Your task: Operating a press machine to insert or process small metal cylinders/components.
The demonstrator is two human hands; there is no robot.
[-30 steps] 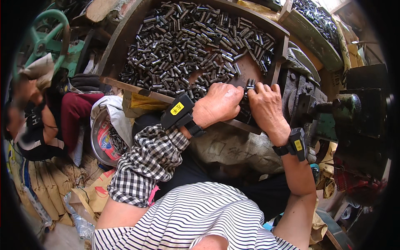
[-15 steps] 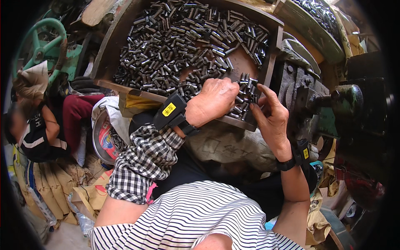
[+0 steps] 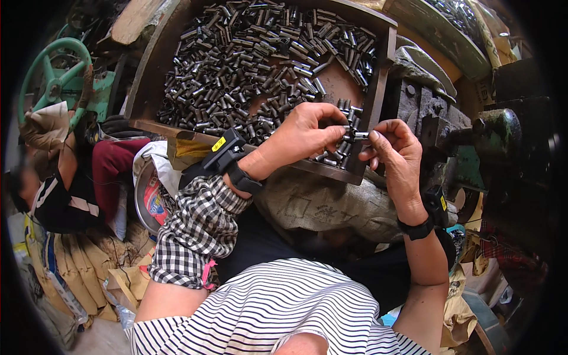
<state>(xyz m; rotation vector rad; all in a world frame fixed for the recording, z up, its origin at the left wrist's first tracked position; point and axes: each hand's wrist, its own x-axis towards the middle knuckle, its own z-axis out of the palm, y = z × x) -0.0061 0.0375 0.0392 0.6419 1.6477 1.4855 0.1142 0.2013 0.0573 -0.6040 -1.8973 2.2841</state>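
Short dark metal tubes (image 3: pixel 225 89) fill a wooden tray (image 3: pixel 381 77) in front of me, with several more in its near right corner. My right hand (image 3: pixel 397 148), at the tray's right wall, pinches one shiny metal tube (image 3: pixel 360 136) between thumb and fingers. From the left, my left hand (image 3: pixel 302 135) reaches over the near wall. Its thumb and forefinger curl together close to that tube's other end. Whatever sits between those left fingertips is too small and dark to make out. A band with a black device (image 3: pixel 223 148) circles each wrist.
Right of the tray stands a dark, greasy machine (image 3: pixel 497 139). A grey sack (image 3: pixel 337 210) lies below the near wall. At left are a green handwheel (image 3: pixel 56 83), a seated person (image 3: pixel 65 183) and a round metal basin (image 3: pixel 145 198). Brown paper sacks (image 3: pixel 77 266) lie lower left.
The left hand has turned and drawn slightly back from the tubes in the corner. The right hand has closed from spread fingers to a pinch, and a tube now shows between the hands.
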